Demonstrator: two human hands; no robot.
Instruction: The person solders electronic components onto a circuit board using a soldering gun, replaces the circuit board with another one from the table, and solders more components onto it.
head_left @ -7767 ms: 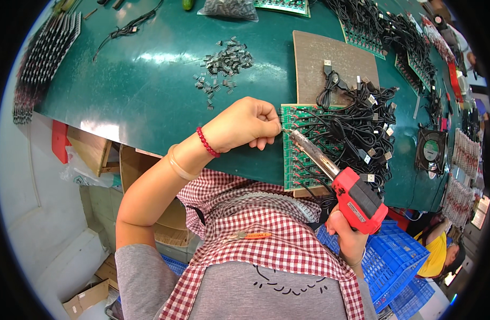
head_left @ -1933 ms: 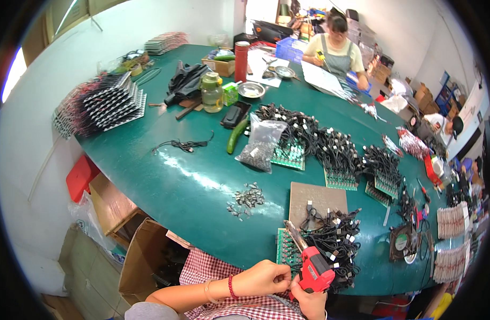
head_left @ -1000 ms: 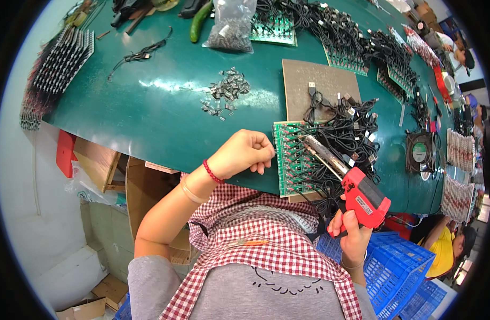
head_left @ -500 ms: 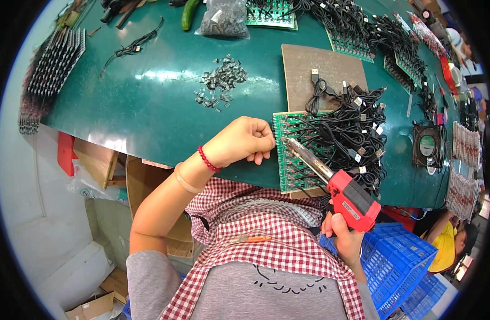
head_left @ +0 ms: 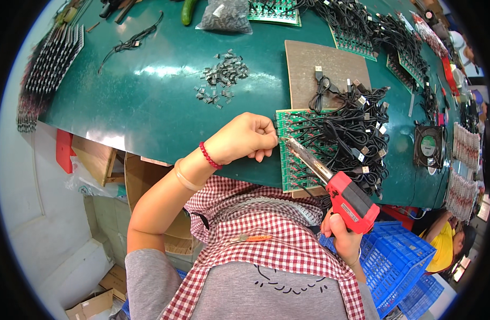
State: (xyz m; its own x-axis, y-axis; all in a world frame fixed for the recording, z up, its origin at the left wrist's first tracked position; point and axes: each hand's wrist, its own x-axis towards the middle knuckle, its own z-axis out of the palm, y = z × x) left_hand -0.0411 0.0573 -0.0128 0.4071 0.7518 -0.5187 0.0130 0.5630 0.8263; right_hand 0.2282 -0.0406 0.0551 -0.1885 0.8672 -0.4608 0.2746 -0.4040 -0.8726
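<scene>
My left hand [head_left: 249, 137] is closed in a pinch at the left edge of a green circuit board [head_left: 286, 176]; whatever sits between thumb and forefinger is too small to make out. In my right hand [head_left: 342, 239] is a red and black soldering gun [head_left: 352, 201], gripped by its handle. Its metal barrel slants up to the left, and the tip is at the board's left edge, close to my left fingertips. Black USB cables [head_left: 343, 133] lie bunched over the board's right part. Beyond my left hand is a pile of small black pin connectors [head_left: 226, 72].
A brown flat board [head_left: 325, 58] lies behind the circuit board. Farther back are a bag of dark parts [head_left: 223, 16], a cucumber [head_left: 189, 10] and more cabled boards [head_left: 351, 40]. A small fan [head_left: 429, 146] stands right, blue crates [head_left: 397, 256] below. Stacked boards [head_left: 50, 69] stand far left.
The view has shifted slightly. Both hands stay at nearly the same place on the board, with the soldering gun's tip still near the left fingertips.
</scene>
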